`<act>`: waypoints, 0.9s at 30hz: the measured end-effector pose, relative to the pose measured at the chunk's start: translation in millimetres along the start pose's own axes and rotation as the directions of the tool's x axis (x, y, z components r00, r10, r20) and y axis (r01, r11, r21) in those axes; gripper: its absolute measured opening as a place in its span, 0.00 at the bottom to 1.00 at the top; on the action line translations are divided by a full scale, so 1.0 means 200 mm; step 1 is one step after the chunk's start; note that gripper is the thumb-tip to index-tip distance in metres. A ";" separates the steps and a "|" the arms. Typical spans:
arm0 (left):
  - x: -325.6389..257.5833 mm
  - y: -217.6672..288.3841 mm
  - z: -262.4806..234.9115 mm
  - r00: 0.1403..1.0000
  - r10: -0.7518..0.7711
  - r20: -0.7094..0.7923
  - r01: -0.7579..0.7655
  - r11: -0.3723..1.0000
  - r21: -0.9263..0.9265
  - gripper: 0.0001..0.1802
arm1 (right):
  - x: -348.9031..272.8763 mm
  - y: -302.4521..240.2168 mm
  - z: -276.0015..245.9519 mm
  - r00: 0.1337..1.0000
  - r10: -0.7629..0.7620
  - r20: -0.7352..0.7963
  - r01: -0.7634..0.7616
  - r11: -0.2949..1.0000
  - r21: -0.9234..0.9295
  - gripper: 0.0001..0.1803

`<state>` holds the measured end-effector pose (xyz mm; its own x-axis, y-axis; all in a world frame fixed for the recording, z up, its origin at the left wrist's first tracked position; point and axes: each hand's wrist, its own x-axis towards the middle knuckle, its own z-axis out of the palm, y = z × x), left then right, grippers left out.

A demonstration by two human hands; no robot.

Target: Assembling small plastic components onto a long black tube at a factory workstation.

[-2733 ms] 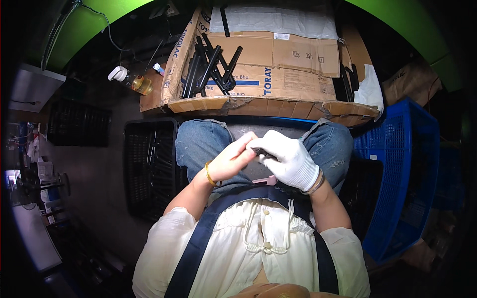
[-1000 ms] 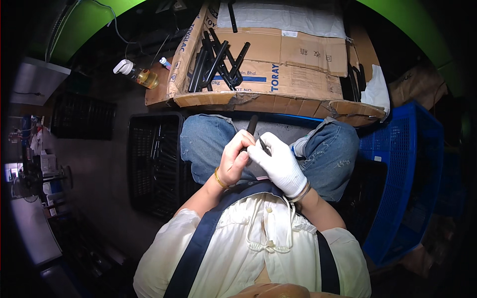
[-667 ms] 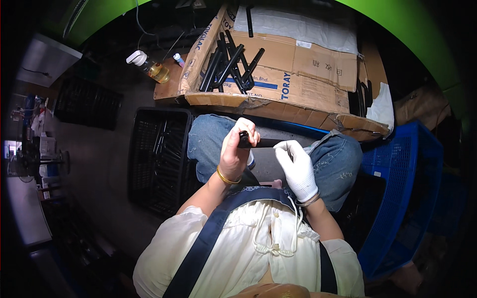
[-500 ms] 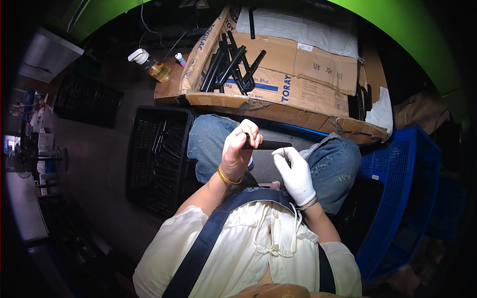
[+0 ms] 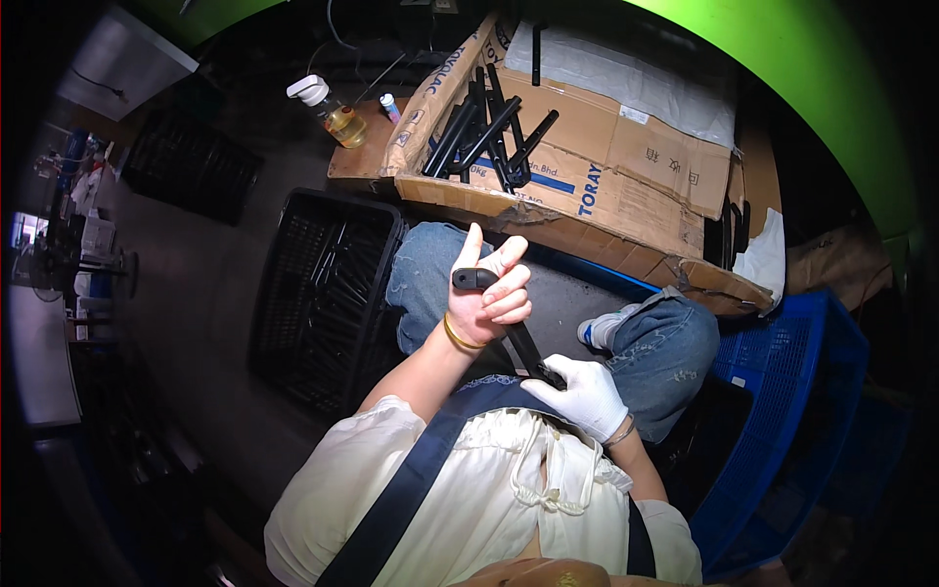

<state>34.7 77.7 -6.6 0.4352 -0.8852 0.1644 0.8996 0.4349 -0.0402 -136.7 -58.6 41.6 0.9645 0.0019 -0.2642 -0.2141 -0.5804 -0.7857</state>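
Note:
My bare left hand [image 5: 492, 293] is wrapped round a black bar [image 5: 523, 344], with a gold-coloured bangle at the wrist. The bar's rounded, bent end, which has a small hole, pokes out beside my thumb and forefinger. From there the bar slants down to my right hand [image 5: 584, 393], which wears a white glove. Its fingers are pinched at the bar's lower end, and the glove partly hides that end. Several similar black bars [image 5: 489, 127] lie heaped in the open cardboard box [image 5: 626, 176] ahead of my knees.
Beside my left knee stands a black crate [image 5: 279, 284] with many dark bars inside. Blue plastic crates [image 5: 782, 391] are at my right. A bottle with yellowish liquid [image 5: 342, 122] and a small white tube [image 5: 390, 108] stand left of the box, on a brown board [image 5: 354, 166].
The bar has swung from nearly level to a steep slant, bent end upward. My right hand has moved down towards my lap, and my left hand has turned. The whole view has shifted slightly.

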 end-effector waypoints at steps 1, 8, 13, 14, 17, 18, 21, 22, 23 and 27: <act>0.01 0.00 0.00 1.000 -0.011 0.020 0.011 1.000 -0.004 0.32 | 0.00 0.00 0.00 1.000 0.001 -0.002 -0.001 1.000 -0.001 0.19; 0.07 -0.03 -0.04 1.000 0.014 0.001 -0.014 1.000 -0.022 0.36 | -0.06 0.06 0.02 0.999 -0.006 -0.045 0.007 1.000 0.008 0.17; 0.20 -0.19 -0.12 0.911 0.079 -0.406 0.276 0.614 0.740 0.29 | -0.24 0.39 -0.08 0.679 0.365 -0.637 -0.136 0.915 0.379 0.13; 0.23 -0.11 -0.22 0.921 0.150 -0.361 0.298 0.327 0.897 0.26 | -0.31 0.44 -0.15 0.511 0.612 -0.604 -0.235 0.775 0.587 0.16; 0.35 0.18 -0.38 0.898 0.416 -0.144 0.219 -0.140 0.965 0.22 | -0.55 0.69 -0.24 0.211 0.780 -0.589 -0.260 0.626 0.735 0.23; 0.38 0.23 -0.39 0.895 0.439 -0.072 0.179 -0.207 0.962 0.22 | -0.60 0.76 -0.21 0.191 0.742 -0.642 -0.224 0.670 0.708 0.22; 0.46 0.11 -0.15 0.967 0.074 -0.243 0.253 -0.366 0.895 0.25 | -0.43 0.58 -0.18 0.416 0.633 -0.652 -0.447 0.767 0.460 0.21; 0.44 0.00 -0.12 0.968 -0.022 -0.251 0.235 -0.275 0.932 0.25 | -0.29 0.40 -0.16 0.557 0.570 -0.604 -0.394 0.822 0.412 0.17; 0.42 -0.10 -0.13 0.980 -0.079 -0.185 0.156 -0.280 0.947 0.27 | -0.18 0.40 -0.10 0.668 0.433 -0.606 -0.238 0.895 0.378 0.14; 0.34 -0.17 -0.06 0.976 -0.079 -0.204 0.218 0.353 0.910 0.17 | 0.16 0.22 -0.02 0.882 0.266 -0.390 -0.107 0.917 0.385 0.08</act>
<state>35.3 0.6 -5.4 0.3614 -0.9317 -0.0371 0.3800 0.1108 0.9183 -114.6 -87.5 0.2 0.8536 -0.4703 -0.2242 -0.3590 -0.2190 -0.9073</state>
